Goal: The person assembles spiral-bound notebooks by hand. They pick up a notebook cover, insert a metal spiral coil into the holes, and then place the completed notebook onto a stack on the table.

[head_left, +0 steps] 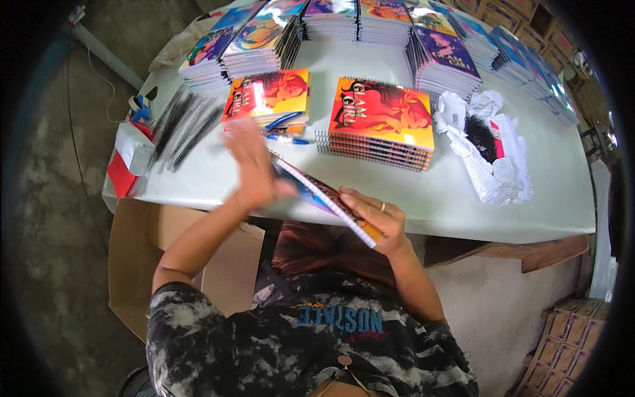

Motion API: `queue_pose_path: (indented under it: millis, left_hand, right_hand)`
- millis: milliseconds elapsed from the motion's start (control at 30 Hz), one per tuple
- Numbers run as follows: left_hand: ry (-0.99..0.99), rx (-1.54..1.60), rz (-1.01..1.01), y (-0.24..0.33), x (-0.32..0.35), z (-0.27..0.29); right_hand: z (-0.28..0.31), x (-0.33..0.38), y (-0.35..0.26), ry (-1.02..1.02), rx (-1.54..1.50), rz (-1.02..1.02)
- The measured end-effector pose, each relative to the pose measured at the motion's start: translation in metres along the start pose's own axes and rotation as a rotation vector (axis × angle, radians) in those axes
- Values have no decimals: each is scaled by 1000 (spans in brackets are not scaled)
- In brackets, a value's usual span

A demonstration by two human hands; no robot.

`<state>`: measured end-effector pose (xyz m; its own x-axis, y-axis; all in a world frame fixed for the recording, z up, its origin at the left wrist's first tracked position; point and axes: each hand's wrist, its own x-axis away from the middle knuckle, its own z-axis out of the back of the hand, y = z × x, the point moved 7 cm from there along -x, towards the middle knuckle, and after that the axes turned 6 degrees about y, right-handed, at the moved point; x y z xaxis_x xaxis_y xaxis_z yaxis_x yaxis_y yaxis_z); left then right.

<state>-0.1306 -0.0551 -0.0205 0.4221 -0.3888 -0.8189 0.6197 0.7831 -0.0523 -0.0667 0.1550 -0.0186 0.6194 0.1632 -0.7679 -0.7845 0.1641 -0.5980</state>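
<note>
A thin notebook (327, 198) with a colourful cover is tilted on edge over the near rim of the white table (463, 198). My right hand (374, 218), a ring on one finger, grips its lower right end. My left hand (251, 169) is blurred with its fingers spread, and it rests against the notebook's upper left end. Just beyond the left hand lie two blue pens (284, 129). A stack of spiral-bound notebooks (380, 122) with orange-red covers sits behind, and a lower stack (268, 99) of the same kind lies to its left.
Black spiral bindings (182, 126) lie in a heap at the table's left end. Crumpled white paper (493, 149) sits at the right. Taller notebook stacks (370, 23) line the far edge. An open cardboard box (142, 258) stands below left; more cartons (562, 344) are at the lower right.
</note>
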Motion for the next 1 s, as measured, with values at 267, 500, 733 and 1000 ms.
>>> queue_pose_path:
  millis: [267,500,733,1000]
  left_hand:
    - [43,-62,-85,6,-10,18]
    - [385,52,-133,9,-47,58]
    - [230,262,-430,59,17,34]
    - [-3,304,-409,84,18,26]
  right_hand:
    - [-9,0,-4,-42,-16,9]
    - [-13,-7,-9,-83,14,44]
    - [-11,-9,-6,-29,30,89]
    - [-9,-5,-8,20,33,73]
